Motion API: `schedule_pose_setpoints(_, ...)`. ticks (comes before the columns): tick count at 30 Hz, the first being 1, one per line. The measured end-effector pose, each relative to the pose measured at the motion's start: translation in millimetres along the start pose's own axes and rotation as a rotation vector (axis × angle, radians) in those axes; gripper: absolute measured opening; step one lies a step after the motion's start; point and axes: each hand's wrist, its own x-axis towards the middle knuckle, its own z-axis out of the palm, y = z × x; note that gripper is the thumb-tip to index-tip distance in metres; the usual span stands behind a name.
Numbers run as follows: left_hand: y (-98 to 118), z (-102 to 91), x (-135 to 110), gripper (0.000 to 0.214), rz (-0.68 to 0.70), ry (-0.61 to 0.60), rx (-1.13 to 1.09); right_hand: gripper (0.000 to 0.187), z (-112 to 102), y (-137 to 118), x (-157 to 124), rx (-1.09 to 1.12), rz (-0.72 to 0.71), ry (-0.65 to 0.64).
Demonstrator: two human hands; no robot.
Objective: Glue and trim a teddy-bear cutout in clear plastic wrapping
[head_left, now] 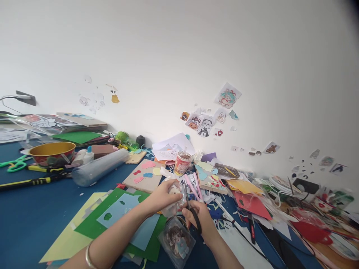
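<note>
My left hand [165, 196] is closed on a piece of clear plastic [169, 212], with a small pale shape showing between thumb and fingers. Black-handled scissors [196, 220] sit in my right hand [202, 220], fingers wrapped round the handles. Their blades point up and away, right beside the plastic; whether they touch its edge I cannot tell. Just below both hands lies a transparent sleeve [178, 244] with a drawn figure in a blue outfit. Under my left forearm are light blue paper [146, 228] with cut holes and green paper [89, 222].
Beyond my hands stands a red-patterned cup [183, 163]. To the left are a gold-lined bowl [52, 153], a clear plastic roll [101, 168] and green-handled scissors [14, 163]. Red paper [251, 205] and piled scraps lie to the right. Stickers [206, 126] dot the wall [157, 56].
</note>
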Motion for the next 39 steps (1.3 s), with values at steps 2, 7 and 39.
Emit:
schedule_pose_setpoints(2, -1, 1.3, 0, 0.014, 0.007, -0.008, 0.025, 0.043, -1, 2, 0, 0.007, -0.006, -0.035)
schedule_pose_setpoints(7, -2, 1.2, 0, 0.013, -0.018, -0.044, -0.027, 0.043, -3, 3, 1, 0.009, -0.006, 0.003)
schedule_pose_setpoints(39, -2, -9.1, 1, 0.023, -0.053, -0.081, 0.121, 0.027, -9, -2, -2, -0.148, 0.078, 0.003)
